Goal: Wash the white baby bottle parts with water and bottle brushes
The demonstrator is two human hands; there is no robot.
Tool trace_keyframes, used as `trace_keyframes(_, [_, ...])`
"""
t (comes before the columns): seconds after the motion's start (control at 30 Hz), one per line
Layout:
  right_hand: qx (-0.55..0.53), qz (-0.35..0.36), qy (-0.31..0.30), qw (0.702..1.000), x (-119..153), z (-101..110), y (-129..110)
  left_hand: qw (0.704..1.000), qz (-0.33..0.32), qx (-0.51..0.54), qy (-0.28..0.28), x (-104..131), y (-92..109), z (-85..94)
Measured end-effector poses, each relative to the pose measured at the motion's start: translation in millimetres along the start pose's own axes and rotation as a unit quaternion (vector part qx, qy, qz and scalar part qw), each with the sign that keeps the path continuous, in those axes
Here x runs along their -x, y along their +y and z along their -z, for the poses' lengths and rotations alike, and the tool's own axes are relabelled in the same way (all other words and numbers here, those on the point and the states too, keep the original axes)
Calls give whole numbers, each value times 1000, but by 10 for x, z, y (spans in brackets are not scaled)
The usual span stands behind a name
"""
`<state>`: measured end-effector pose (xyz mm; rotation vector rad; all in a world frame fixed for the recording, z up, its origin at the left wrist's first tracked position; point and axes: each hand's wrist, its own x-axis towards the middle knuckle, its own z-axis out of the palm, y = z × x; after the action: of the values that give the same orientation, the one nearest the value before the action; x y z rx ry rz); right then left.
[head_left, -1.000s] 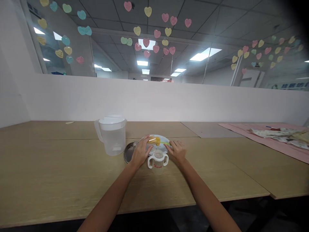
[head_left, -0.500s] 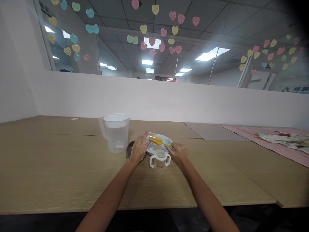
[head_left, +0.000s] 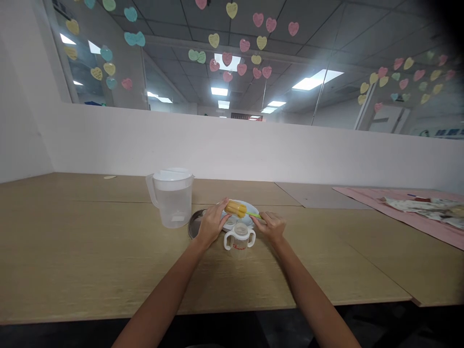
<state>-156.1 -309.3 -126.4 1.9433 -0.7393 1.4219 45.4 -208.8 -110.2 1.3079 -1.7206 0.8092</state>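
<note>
My left hand is closed around a small clear bottle, mostly hidden by its fingers. A yellow sponge brush sits with its head at least partly inside that bottle. My right hand pinches the brush's thin green handle from the right. Just below and between the hands stands a clear cup with two white handles and red lettering. Behind the hands lies a white plate, and a small whitish ring-shaped piece shows at its near side.
A translucent lidded pitcher with liquid stands at the left. Partly behind my left hand is a round metal dish. A pink cloth with papers lies far right on the wooden table. A white wall closes off the back.
The yellow brush head has gone further left into the clear bottle. My left hand has shifted slightly right, uncovering more of the metal dish. The camera has tilted slightly.
</note>
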Motion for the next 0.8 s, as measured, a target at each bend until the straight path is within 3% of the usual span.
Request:
trace_keyframes(0.2, [-4,-10,-5,1000,-3,-23,-6,999,-25,-9,31,-4,-3,3])
trace_keyframes(0.4, [-26,0,-24,999,-2,-16,3,999,-34,-13,19,-12,-4,35])
trace_keyframes(0.53, [-33,15,1,999,-8,9,9,1000,-20,-2,14,-19,-7,30])
trace_keyframes(0.8, [-33,-31,-23,999,18,-22,-3,1000,-11,10,19,-15,-4,-17])
